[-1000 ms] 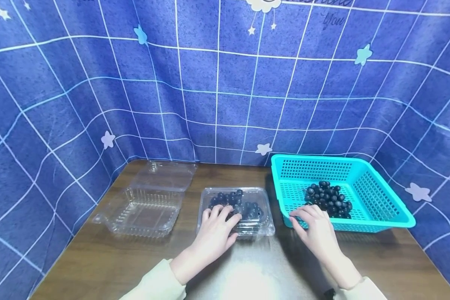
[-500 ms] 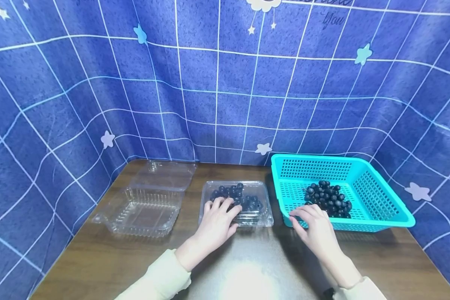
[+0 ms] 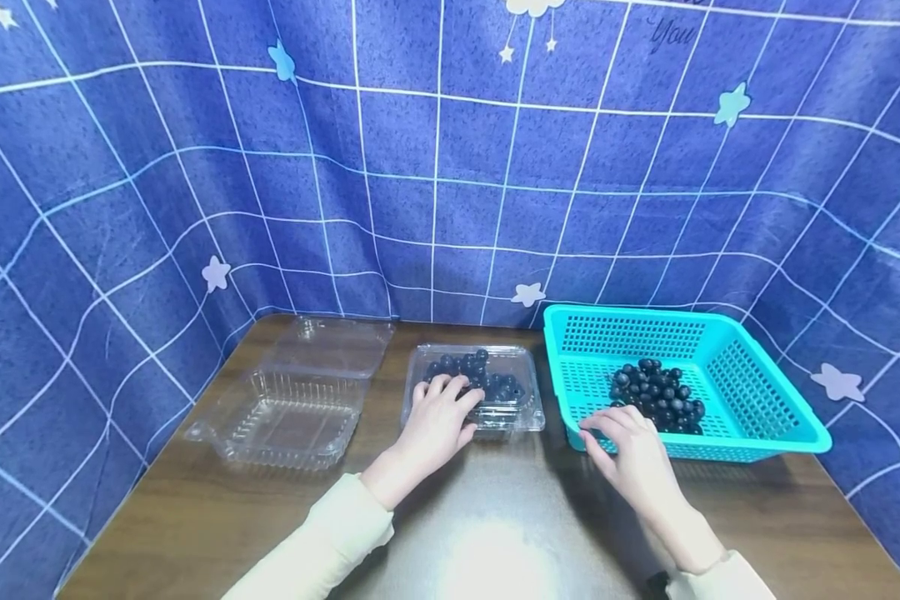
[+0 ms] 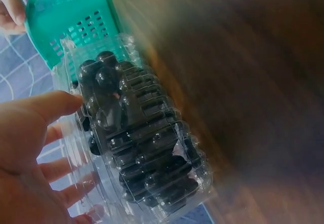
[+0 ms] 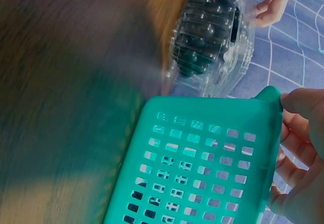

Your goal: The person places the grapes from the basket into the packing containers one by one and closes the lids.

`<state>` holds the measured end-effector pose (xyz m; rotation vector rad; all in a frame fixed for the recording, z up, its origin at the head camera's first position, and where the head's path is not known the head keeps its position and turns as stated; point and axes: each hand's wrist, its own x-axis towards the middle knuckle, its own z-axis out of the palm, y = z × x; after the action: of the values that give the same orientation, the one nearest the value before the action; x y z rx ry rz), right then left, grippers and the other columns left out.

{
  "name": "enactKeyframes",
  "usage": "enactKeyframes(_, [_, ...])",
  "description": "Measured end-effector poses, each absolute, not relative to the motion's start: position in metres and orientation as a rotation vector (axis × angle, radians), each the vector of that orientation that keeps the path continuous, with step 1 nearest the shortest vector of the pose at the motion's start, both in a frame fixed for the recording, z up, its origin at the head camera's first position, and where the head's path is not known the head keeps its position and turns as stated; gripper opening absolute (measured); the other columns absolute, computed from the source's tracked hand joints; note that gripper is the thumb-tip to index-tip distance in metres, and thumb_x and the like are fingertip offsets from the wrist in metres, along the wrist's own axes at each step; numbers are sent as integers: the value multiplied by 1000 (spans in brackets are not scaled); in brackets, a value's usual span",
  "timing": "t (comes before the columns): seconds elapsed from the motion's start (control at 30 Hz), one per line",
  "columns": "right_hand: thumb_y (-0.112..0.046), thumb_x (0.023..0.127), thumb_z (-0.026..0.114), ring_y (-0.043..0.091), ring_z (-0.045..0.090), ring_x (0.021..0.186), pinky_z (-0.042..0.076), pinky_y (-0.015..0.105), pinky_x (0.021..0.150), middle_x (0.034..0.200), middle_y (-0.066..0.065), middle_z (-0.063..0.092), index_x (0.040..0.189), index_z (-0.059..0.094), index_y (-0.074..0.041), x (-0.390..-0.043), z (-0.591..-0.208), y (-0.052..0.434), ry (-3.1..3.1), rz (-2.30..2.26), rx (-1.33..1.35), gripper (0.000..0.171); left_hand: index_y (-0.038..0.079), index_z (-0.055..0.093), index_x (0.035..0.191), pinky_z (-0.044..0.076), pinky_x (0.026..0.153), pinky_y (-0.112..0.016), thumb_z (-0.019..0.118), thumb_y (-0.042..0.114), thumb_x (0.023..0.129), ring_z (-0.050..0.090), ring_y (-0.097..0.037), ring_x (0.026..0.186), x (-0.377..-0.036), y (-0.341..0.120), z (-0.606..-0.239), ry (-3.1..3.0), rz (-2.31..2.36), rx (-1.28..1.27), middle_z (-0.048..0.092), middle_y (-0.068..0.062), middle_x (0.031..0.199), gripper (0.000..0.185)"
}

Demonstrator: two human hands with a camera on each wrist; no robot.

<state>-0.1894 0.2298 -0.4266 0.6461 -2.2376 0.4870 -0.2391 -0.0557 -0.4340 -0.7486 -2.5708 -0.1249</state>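
In the head view my left hand [image 3: 437, 421] rests on the lid of a clear plastic clamshell box [image 3: 525, 358], its fingers spread over the top. The left wrist view shows the thumb [image 4: 66, 105] at the box's front rim. Dark grapes [image 4: 109, 77] lie inside the box under the lid; my hand hides some. My right hand [image 3: 633, 458] holds the near left corner of a turquoise basket [image 3: 750, 442], with thumb and fingers on either side of the rim in the right wrist view. More dark grapes [image 3: 660, 396] are heaped in the basket.
An open clear clamshell box [image 3: 292, 425] stands on the left of the wooden table [image 3: 195, 517], its lid [image 3: 330, 346] folded back. Behind the table hangs a blue curtain [image 3: 465, 208] with white grid lines and stars.
The box of grapes has slid away from me towards the curtain, with my left hand moving along on it. My right hand and the basket have stayed in place.
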Motion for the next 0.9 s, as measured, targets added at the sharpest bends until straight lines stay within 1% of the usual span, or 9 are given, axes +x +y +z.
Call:
enactKeyframes(0.17, [-6, 71, 75, 22, 57, 82, 44, 39, 65, 86, 3, 68, 84, 70, -11, -191, -427, 230, -2236, 488, 651, 15, 25, 58, 122, 40, 89, -47, 71, 38, 80, 47, -28, 117, -248, -55, -430, -2598, -119, -747, 55, -3, 125, 46])
enactKeyframes(0.43, [-6, 70, 76, 22, 57, 82, 44, 40, 66, 85, 3, 68, 85, 70, -10, -194, -424, 231, -2225, 515, 664, 16, 25, 58, 121, 40, 89, -48, 71, 37, 80, 48, -27, 115, -263, -52, -427, -2600, -131, -739, 55, -3, 124, 45])
enactKeyframes(0.67, [-6, 70, 76, 22, 57, 83, 44, 40, 67, 85, 3, 68, 85, 71, -10, -194, -425, 232, -2239, 533, 656, 16, 24, 57, 123, 39, 90, -49, 71, 35, 81, 47, -29, 117, -270, -50, -426, -2647, -183, -741, 54, -4, 127, 46])
enactKeyframes(0.9, [-5, 70, 76, 22, 57, 82, 44, 39, 69, 86, 3, 69, 85, 71, -10, -192, -426, 233, -2237, 544, 664, 17, 24, 58, 122, 39, 90, -49, 72, 34, 81, 47, -28, 117, -278, -47, -428, -2653, -193, -731, 55, -4, 126, 45])
